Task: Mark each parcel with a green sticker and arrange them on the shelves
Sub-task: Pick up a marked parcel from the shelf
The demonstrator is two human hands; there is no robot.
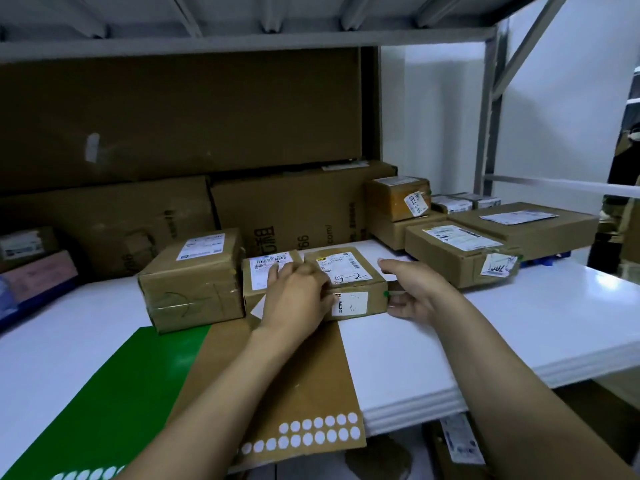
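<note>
A small brown parcel [349, 275] with a white label and "5-5" handwritten on top sits on the white shelf [485, 327]. A green sticker [385, 294] shows at its front right corner. My left hand [298, 296] grips the parcel's left side, fingers curled over the top edge. My right hand [415, 289] holds its right side, thumb below and fingers along the top. A green sticker sheet [114, 393] and a brown backing sheet [304, 386] with white round gaps lie on the shelf in front of the parcel.
Two more labelled parcels [194, 282] [266, 271] stand to the left of the held one. Boxes [460, 251] with tags are stacked at the right. Large flat cartons [180, 119] lean at the back. A metal upright [488, 109] is at the right.
</note>
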